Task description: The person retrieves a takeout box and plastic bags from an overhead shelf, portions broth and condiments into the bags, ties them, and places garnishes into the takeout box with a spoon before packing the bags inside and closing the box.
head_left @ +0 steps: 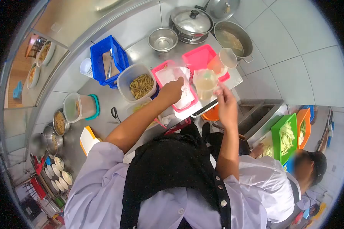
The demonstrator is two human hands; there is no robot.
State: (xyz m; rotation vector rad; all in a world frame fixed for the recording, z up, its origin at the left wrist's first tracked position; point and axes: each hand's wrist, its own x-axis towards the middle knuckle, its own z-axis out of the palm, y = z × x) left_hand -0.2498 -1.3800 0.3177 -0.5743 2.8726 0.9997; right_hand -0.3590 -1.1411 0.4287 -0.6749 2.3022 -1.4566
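Observation:
My left hand [171, 91] is closed over a pink tray [195, 101] lined with white paper [184, 98]. Something clear and blurred shows at its fingertips, too indistinct to name. Raised at the right, my right hand [227, 102] has its fingers pinched at the handle side of a translucent plastic jug [205, 84], which has pale liquid in it. Left of the tray, a clear tub [123, 83] contains greenish-brown cut pieces [141, 86]. Partly under my left forearm sits another container [140, 104].
Behind the jug are a pink basket [198, 57], a clear pitcher [227, 58], a pot [247, 38] and a lidded pan [191, 21]. A blue bin [120, 57] and scissors [115, 113] lie leftward. A co-worker [269, 183] crouches close at my right, near a green crate [276, 133].

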